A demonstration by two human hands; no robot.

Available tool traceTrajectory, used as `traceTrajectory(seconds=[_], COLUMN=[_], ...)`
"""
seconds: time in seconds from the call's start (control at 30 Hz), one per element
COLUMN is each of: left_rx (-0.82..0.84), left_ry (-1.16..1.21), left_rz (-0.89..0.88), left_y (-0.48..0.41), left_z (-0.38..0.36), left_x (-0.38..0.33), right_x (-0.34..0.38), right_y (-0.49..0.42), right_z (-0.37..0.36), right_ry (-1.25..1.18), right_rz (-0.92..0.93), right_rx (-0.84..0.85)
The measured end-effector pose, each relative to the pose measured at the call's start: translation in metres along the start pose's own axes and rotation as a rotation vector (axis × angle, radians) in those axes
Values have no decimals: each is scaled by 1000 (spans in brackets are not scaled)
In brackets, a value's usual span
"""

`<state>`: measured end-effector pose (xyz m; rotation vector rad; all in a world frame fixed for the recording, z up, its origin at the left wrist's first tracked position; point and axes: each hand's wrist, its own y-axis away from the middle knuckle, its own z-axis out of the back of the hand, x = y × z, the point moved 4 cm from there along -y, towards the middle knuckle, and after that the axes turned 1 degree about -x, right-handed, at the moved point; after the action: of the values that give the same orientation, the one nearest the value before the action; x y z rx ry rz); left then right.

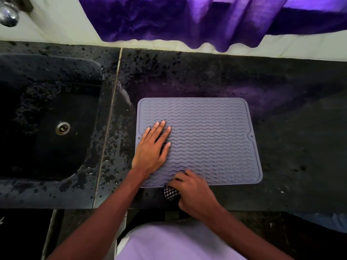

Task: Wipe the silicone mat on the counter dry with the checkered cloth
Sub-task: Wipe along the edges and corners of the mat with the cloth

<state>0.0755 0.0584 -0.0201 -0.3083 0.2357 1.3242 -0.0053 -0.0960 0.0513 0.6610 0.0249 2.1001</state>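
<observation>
Dark speckled stone forms the counter that runs across the middle of the frame, with wet spots scattered over its left half. A black sink is sunk into it at the left, with a round metal drain in the basin. A shiny tap shows blurred in the upper left corner. A purple curtain hangs along the top over a pale wall.

The grey mat, ribbed with wavy lines, lies flat on the counter at the centre of the frame, just right of the sink.

The left hand lies palm down on the left part of the mat, its fingers straight and slightly spread, holding nothing.

The right hand sits at the lower edge of the mat, its knuckles over the edge and its fingers curled tightly round the bunched checkered cloth. A black-and-white wad of the cloth pokes out at the left side of the fist, touching the counter just below the mat's edge. How much of the cloth lies under the hand cannot be told.

Lilac clothing fills the bottom centre.
</observation>
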Motion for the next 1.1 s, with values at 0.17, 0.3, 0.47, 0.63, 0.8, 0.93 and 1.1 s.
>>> traceTrajectory(seconds=[0.17,0.3,0.47,0.63,0.8,0.93,1.1], left_rx=[-47,-65,-76,-71,-67,-161,-127], left_ry=[9,9,14,18,42,55,159], left_rz=[-15,-25,-32,-34,-49,-12,-266], left_y=[1,1,1,1,1,-3,-63], left_z=[2,2,3,4,5,7,-10], left_x=[0,0,0,-1,-1,-8,-94], right_x=[-21,-60,-118,-156,-186,-202,-219], right_y=[14,37,73,100,119,126,91], right_z=[-1,13,39,62,76,101,129], right_ry=[11,55,103,143,215,144,-21], right_rz=[-51,-129,-260,-388,-515,-630,-604], right_rx=[-32,-50,-79,-78,-104,-233,-403])
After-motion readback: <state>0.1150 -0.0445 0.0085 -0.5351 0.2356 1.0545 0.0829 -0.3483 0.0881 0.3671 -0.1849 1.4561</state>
